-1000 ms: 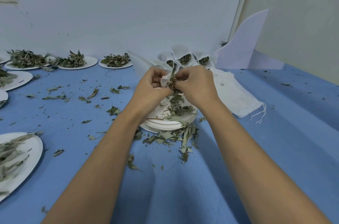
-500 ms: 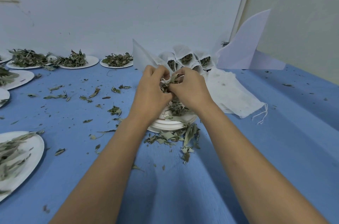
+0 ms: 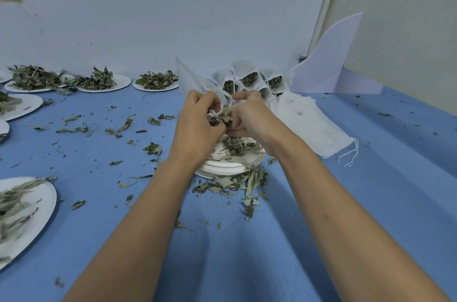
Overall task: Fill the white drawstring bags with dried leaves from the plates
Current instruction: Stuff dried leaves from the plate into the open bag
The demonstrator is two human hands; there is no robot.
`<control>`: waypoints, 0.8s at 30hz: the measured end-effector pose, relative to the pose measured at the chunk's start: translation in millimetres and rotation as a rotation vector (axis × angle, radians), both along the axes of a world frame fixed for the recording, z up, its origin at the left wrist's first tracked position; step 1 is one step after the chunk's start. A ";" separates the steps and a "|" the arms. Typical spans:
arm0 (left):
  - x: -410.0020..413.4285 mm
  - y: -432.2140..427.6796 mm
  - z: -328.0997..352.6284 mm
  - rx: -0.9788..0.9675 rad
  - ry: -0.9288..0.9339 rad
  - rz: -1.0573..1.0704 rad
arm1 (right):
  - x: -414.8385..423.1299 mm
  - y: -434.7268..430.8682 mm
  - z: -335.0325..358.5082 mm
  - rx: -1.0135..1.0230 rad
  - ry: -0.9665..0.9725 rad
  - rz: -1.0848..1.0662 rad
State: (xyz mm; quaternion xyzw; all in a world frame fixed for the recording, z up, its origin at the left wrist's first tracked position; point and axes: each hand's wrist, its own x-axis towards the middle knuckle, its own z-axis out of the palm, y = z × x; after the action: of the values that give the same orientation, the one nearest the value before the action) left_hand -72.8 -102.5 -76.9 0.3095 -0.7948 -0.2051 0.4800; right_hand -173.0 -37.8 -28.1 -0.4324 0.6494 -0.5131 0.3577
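Toward the far edge of the blue table (image 3: 346, 202), about midway along it, the person's two hands meet over a stack of white plates (image 3: 226, 168). The left hand (image 3: 197, 126) grips a white drawstring bag (image 3: 213, 112) at its mouth, fingers curled round the cloth. The right hand (image 3: 252, 120) has its fingers bent and pinched together on a tuft of dried leaves (image 3: 223, 117) at the bag's opening. The bag is mostly hidden between the two hands, so its fill cannot be told.

More loose leaves (image 3: 237, 145) lie on the top plate of the stack, just under the hands. A spill of leaves (image 3: 230, 183) lies on the table against the stack's near side.

Behind the hands, at the far edge, a cluster of filled bags (image 3: 249, 78) stands upright with their mouths open and leaves showing inside. To its right, a pile of flat empty bags (image 3: 311, 126) lies on the table, strings trailing from its near corner. A white sheet (image 3: 329, 66) leans near the far right corner.

Along the far edge to the left, three plates carry heaps of leaves: one (image 3: 158, 87) nearest the bags, then a second (image 3: 118, 85), then a third (image 3: 22, 89). Near the left edge, another plate (image 3: 47, 200) holds paler leaves. Scattered leaves (image 3: 118, 128) dot the table between these plates and the hands.
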 end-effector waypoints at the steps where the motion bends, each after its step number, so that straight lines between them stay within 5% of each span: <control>1: 1.1 -0.2 1.1 0.014 0.023 -0.001 | -0.2 -0.6 -0.5 -0.009 -0.033 -0.011; 7: 6.4 -0.6 6.3 0.142 0.129 -0.029 | -9.6 -1.0 -3.3 -0.096 -0.112 -0.087; 13: 11.5 0.5 10.5 0.313 0.164 -0.154 | -20.8 -4.1 -18.0 -0.261 0.476 -0.182; 24: 14.1 -1.2 8.1 0.370 0.167 -0.191 | -17.4 -9.7 -25.4 -0.301 0.400 -0.186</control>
State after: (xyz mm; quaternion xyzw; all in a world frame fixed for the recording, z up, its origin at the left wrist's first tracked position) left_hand -58.8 -103.7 -68.8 0.2977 -0.7269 -0.4167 0.4575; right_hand -190.4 -47.6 -53.5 -0.5121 0.6605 -0.5389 0.1052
